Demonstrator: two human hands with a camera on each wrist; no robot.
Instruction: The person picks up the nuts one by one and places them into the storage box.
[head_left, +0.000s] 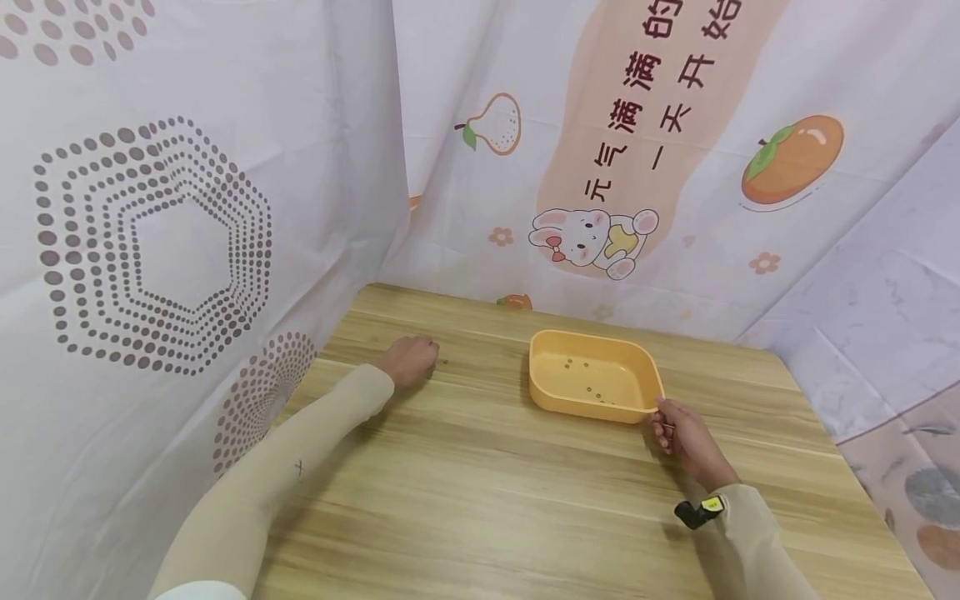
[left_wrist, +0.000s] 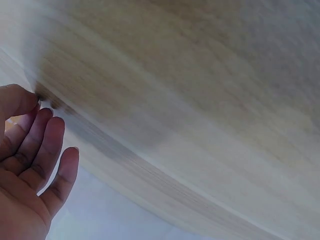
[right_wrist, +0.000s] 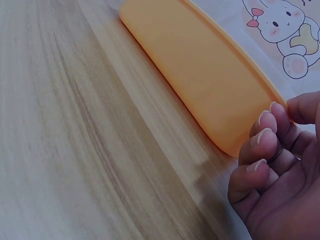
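A shallow yellow-orange rectangular bin [head_left: 592, 412] stands on the wooden table, with several tiny dark round pieces [head_left: 588, 389] scattered on its floor. My right hand [head_left: 686, 437] pinches the bin's rim at the near right corner; in the right wrist view, thumb and index finger meet at the bin's wall [right_wrist: 200, 75] while the other fingers curl below. Over at the table's left, my left hand [head_left: 408, 361] is down at the wood, thumb and index fingertips together at a small dark piece [left_wrist: 40, 97]. Another tiny dark piece [head_left: 446, 362] lies just right of that hand.
The wood-grain table [head_left: 465, 500] runs back to a white printed curtain [head_left: 465, 192] with a rabbit and fruit. A dotted curtain [head_left: 180, 250] hangs close along the left, beside the left arm. A black strap piece with a yellow label [head_left: 711, 505] sits at the right wrist.
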